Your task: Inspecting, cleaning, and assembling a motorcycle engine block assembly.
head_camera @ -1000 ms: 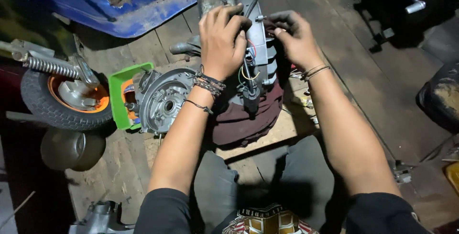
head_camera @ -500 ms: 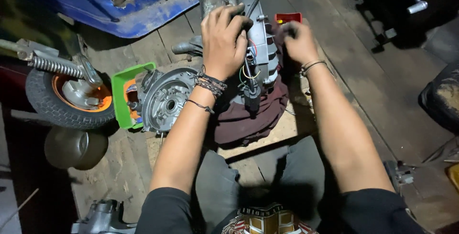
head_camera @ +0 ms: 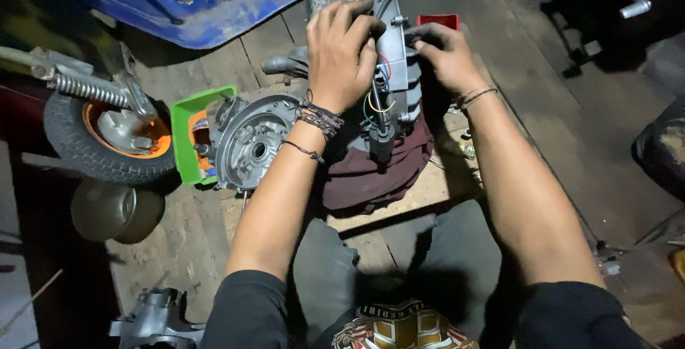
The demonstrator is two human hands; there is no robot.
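- Two bare hands work on a grey engine (head_camera: 389,71) that stands on the wooden floor (head_camera: 549,128), straight ahead of the person's knees.
- Behind it, at the top left, lies a blue body panel (head_camera: 214,13), scuffed along its edge.
- At the left rests a small wheel (head_camera: 107,142) with a black tyre and orange hub; a coil spring (head_camera: 89,90) lies across its top.
- A dark red rag (head_camera: 371,170) is bunched under the engine, spreading over a pale board (head_camera: 428,188).
- Left of the rag sits a round grey casing (head_camera: 250,145), its open face up, touching a green tray (head_camera: 187,135).
- Below the wheel lies a dull metal bowl (head_camera: 114,210), well apart from the hands.
- The left hand (head_camera: 342,56) lies over the engine's top, fingers curled down and gripping its upper edge; cord bracelets ring the wrist.
- The right hand (head_camera: 446,56) is at the engine's right side, fingertips pinched against the finned part; whether it holds a small part there cannot be told, as the spot is dark.
- Just beyond the right hand shows a red box (head_camera: 439,21), half hidden.
- Thin coloured wires (head_camera: 378,103) hang from the engine between the two wrists.
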